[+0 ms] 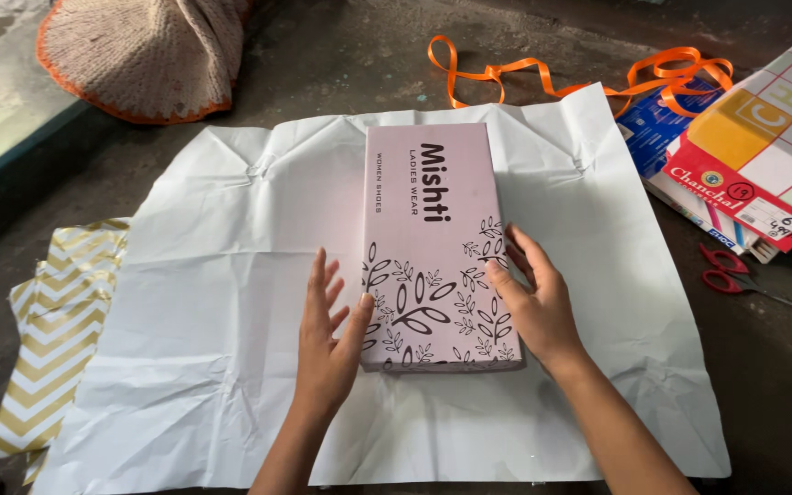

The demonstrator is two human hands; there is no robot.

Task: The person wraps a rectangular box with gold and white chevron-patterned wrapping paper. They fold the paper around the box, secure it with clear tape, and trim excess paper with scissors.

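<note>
A pale pink shoe box (433,197) with black leaf drawings lies lengthwise on a large creased white sheet of paper (222,302). My left hand (327,325) rests flat against the box's near left side, fingers spread, thumb on the lid. My right hand (529,298) lies on the near right corner of the lid, fingers apart. Neither hand grips the box.
Gold-and-white chevron paper (52,339) pokes out under the sheet at left. An orange ribbon (579,78) curls behind the sheet. Colourful packs of paper (753,156) are stacked at right, with red-handled scissors (731,275) in front. A woven mat (139,55) lies at back left.
</note>
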